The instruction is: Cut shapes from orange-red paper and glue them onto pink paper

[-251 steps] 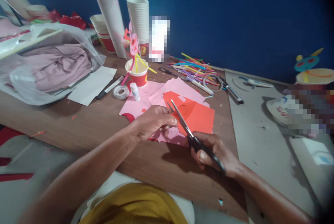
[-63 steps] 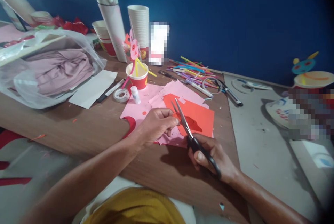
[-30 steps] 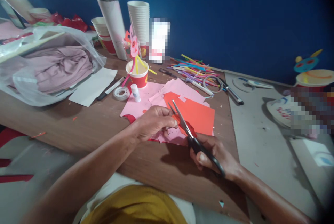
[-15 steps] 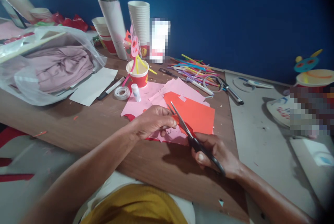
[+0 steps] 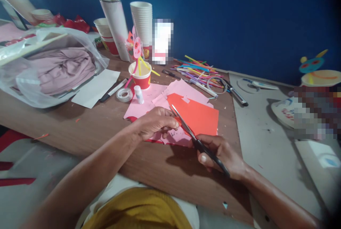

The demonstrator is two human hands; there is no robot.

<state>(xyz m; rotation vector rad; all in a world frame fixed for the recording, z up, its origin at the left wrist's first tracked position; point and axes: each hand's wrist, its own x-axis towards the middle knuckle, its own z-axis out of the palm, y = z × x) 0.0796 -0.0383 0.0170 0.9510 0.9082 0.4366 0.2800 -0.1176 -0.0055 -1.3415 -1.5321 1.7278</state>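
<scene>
Head view. Both forearms reached in from the lower edge and met over the paper pile near the middle of the brown wood-grain worktop (image 5: 87,122). Left hand (image 5: 154,126) lay knuckles up, fingers curled, thumb and fingertips pinched shut on a small orange paper piece (image 5: 178,121); the piece was mostly hidden by the fingers, its shape unclear. Right hand (image 5: 222,154) sat lower right, wrist bent inward, fingers closed through the black handles of the scissors (image 5: 193,137). The metal blades pointed up-left, nearly together, their middle meeting the orange piece just beside the left fingertips.

Under the hands: a flat orange sheet (image 5: 199,117) with an irregular cut edge, lying over pale pink sheets (image 5: 149,101), matte paper. Behind them stood a red-and-white paper cup (image 5: 141,76) holding yellow and pink straws and a pink cut-out figure; a small white glue stick (image 5: 137,94) stood upright next to a clear tape roll (image 5: 124,94). A loose heap of coloured straws (image 5: 197,70) lay by the blue wall, with a tall stack of white cups (image 5: 141,22) to its left. A crumpled clear plastic bag (image 5: 48,69) with mauve cloth inside sat far left. Cup markings were too small to read; one label was blurred.
</scene>
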